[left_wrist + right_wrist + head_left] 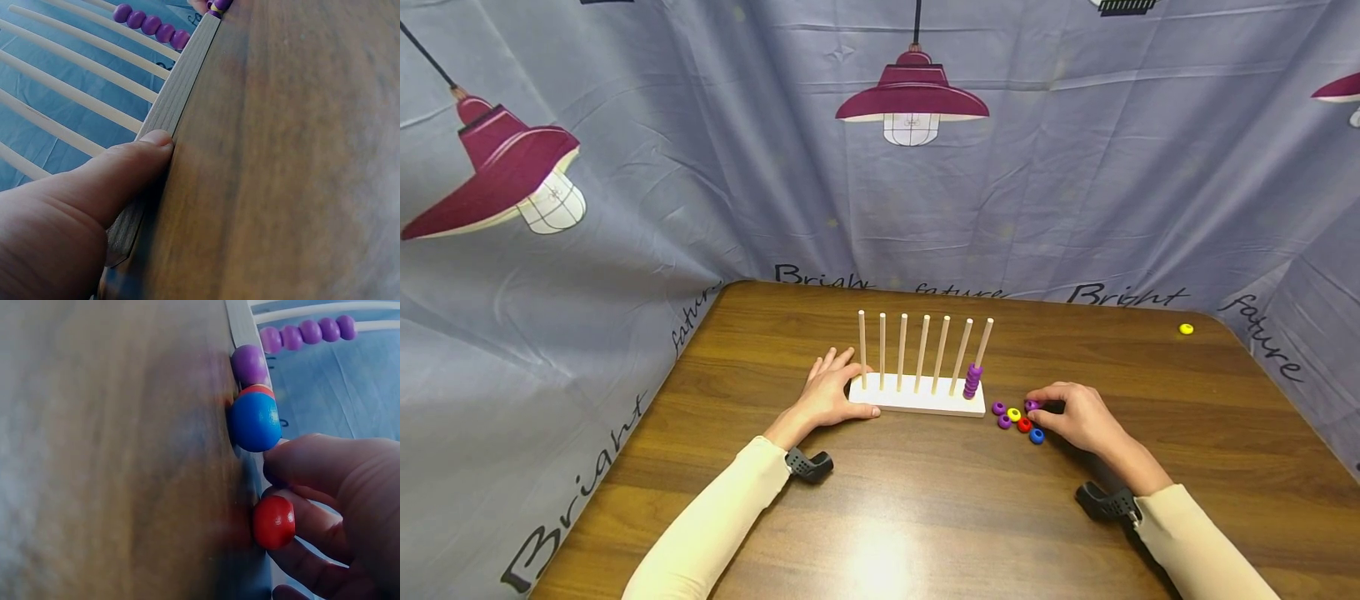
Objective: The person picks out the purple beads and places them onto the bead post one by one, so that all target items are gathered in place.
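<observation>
A peg stand (917, 402) with a pale wooden base and several upright pegs stands on the table. Several purple beads (972, 382) are stacked on its rightmost peg. My left hand (831, 392) grips the stand's left end, the thumb along the front of the base, as the left wrist view also shows. To the right of the stand, my right hand (1082, 417) pinches a purple bead (1032, 406) between thumb and index finger; in the right wrist view the fingers mostly hide it. A red bead (274, 522) lies beside those fingers.
Loose beads lie between the stand and my right hand: purple (998, 408), yellow (1013, 414), red (1024, 425) and blue (1037, 436). Another yellow bead (1186, 329) sits near the table's far right corner. A printed curtain (880, 208) hangs behind the brown table (925, 508).
</observation>
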The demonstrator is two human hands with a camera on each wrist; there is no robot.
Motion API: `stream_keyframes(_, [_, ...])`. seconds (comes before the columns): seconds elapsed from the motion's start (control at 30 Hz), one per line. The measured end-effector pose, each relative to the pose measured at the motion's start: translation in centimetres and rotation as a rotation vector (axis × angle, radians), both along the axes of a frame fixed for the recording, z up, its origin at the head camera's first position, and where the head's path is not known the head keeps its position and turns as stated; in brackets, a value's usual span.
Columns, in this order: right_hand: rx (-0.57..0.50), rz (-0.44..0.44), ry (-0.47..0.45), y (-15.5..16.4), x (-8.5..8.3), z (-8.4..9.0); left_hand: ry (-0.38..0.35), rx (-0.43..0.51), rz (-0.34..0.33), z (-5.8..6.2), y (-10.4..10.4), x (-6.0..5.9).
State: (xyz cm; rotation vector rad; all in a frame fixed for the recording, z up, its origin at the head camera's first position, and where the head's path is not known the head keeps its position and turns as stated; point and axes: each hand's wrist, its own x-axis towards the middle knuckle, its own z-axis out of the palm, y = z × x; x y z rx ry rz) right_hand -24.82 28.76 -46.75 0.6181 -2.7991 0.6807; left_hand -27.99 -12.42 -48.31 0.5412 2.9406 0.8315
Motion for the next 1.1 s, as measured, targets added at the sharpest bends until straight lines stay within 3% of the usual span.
stream_keyframes(0.47, [-0.023,0.011,0.011,-0.1,-0.2,0.5,0.005,-0.005,0.002,-0.2,0.0,0.1])
stream_keyframes(0.77, [-0.042,0.004,-0.002,-0.5,-0.5,2.7,0.006,0.0,0.0,-0.1,0.0,0.0])
stream_keyframes(1.1, [-0.042,0.015,0.068,-1.1,-1.2,6.0,-0.004,0.006,-0.007,0.0,-0.1,0.0])
